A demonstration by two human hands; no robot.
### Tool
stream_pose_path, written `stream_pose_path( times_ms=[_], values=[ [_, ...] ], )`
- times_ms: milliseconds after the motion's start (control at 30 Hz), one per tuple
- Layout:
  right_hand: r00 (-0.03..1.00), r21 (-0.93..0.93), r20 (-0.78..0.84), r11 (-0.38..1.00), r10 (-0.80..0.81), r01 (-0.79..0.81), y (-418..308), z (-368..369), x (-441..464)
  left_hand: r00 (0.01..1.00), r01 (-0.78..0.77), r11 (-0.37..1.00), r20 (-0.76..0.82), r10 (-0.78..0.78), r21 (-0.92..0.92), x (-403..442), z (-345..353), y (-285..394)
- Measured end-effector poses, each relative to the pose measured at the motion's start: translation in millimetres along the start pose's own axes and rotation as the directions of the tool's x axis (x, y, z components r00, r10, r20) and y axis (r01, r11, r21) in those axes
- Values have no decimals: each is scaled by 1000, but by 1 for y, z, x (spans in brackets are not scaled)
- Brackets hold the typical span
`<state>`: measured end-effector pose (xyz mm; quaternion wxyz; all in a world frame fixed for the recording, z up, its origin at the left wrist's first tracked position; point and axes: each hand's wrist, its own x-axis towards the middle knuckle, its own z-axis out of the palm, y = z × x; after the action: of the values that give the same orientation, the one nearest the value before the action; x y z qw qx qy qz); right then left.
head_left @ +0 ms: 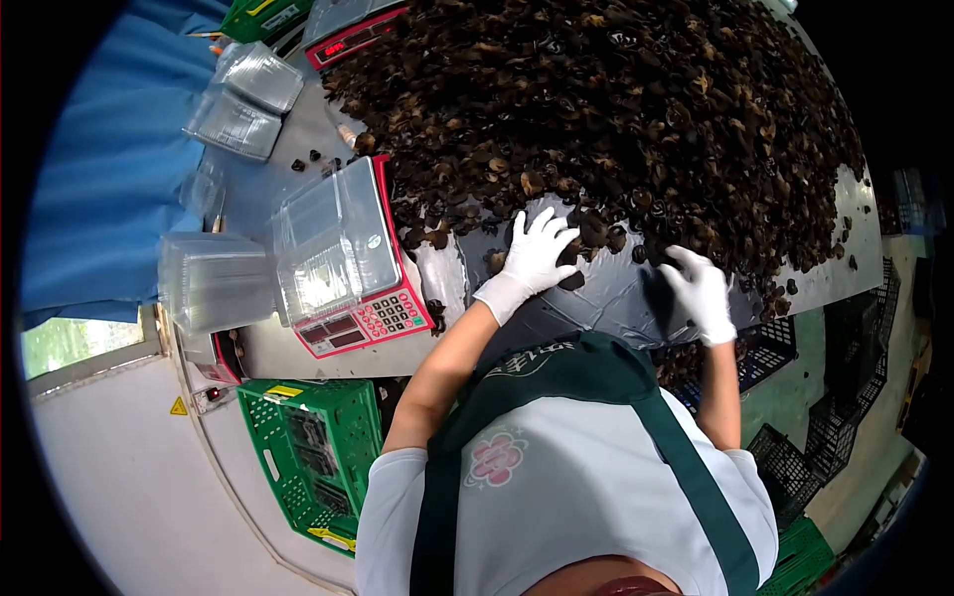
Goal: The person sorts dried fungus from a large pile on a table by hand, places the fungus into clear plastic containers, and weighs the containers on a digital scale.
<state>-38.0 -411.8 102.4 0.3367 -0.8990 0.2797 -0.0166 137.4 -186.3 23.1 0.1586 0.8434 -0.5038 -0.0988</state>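
A large heap of dark brown, curled mushrooms (636, 119), looking like wood ears, covers much of the table. My left hand (539, 256), in a white glove, lies with fingers spread at the heap's near edge. A few loose mushrooms lie beside its fingertips and thumb. To the right, my right hand (702, 294), also gloved in white, has its fingers apart and bent toward the near side of the pile. I see nothing held in either hand. Between the hands shows a grey, wrinkled sheet (606, 293) over the tabletop.
Left of my hands stands a red weighing scale (363, 323) with a clear plastic tray (328, 238) on it. Stacked clear boxes (214, 283) are beside it. Another scale (353, 38) is farther back. A green crate (310, 457) sits below left, black crates (835, 432) at right.
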Motion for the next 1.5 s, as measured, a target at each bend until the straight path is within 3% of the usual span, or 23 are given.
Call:
stream_pose_path(
  times_ms=[33,100,200,267,400,467,533,633,733,800,867,933,967,1000,1033,1100,1133,1200,1267,1333,1400,1467,1500],
  values=[
    [991,-30,-60,992,-122,121,-5,19,7,997,-27,999,-75,25,-22,-3,2,-5],
    [985,-51,11,984,-171,171,-35,34,19,963,-65,996,-264,46,-64,-9,-12,-12],
    [956,-164,-42,946,-290,279,-26,79,37,878,1,976,-466,-106,-219,-27,-22,-41],
    [961,-245,25,931,-274,272,-37,90,42,785,122,981,-590,-189,-151,-45,-22,-53],
    [910,-236,-46,890,-412,391,-35,111,32,697,348,884,-544,-467,-313,-75,-23,-56],
    [864,-172,13,850,-504,498,-26,114,23,692,322,852,-512,-509,-413,-87,-20,-48],
    [837,-134,62,827,-543,546,-24,111,10,758,363,826,-380,-531,-431,-99,-16,-39],
    [854,-50,131,857,-503,513,-19,108,-7,812,322,835,-323,-486,-446,-105,-19,-14],
    [906,-88,118,904,-408,418,-33,100,-13,891,357,889,-180,-416,-287,-103,-28,4],
    [900,-143,102,889,-424,435,-40,104,-9,914,338,935,-199,-353,-107,-100,-15,4],
    [829,-160,92,813,-552,560,-44,114,0,908,362,932,-214,-360,-31,-92,-10,-3],
    [814,-183,99,793,-573,581,-42,131,13,895,337,936,-275,-352,-101,-82,-1,-23],
    [831,-196,22,813,-556,549,-40,138,21,814,250,949,-489,-313,-191,-74,15,-36],
    [840,-203,-53,830,-540,520,-40,143,29,752,218,913,-537,-383,-346,-67,10,-39],
    [834,-134,-189,855,-518,501,-46,139,38,723,248,865,-511,-465,-436,-64,-3,-38],
    [848,-226,-266,885,-459,408,-54,130,48,666,349,734,-397,-632,-583,-61,-24,-39],
    [835,-257,-301,882,-462,395,-55,127,50,636,209,874,-617,-463,-439,-62,-12,-57],
    [768,-229,-292,821,-570,523,-61,117,45,545,307,475,-257,-798,-825,-71,-9,-59],
    [756,-109,-171,775,-632,623,-68,115,30,564,315,505,-270,-780,-803,-82,-2,-71],
    [711,-96,-60,713,-701,695,-70,129,14,546,283,255,-63,-835,-924,-85,-26,-53],
    [728,-200,107,703,-677,683,-69,147,0,546,264,225,-47,-837,-938,-89,-33,-46],
    [721,-258,98,682,-686,684,-64,164,-1,548,240,200,-38,-836,-950,-93,-35,-44],
    [711,-281,90,667,-697,690,-62,168,1,559,189,106,19,-829,-976,-94,-35,-44]
  ],
)
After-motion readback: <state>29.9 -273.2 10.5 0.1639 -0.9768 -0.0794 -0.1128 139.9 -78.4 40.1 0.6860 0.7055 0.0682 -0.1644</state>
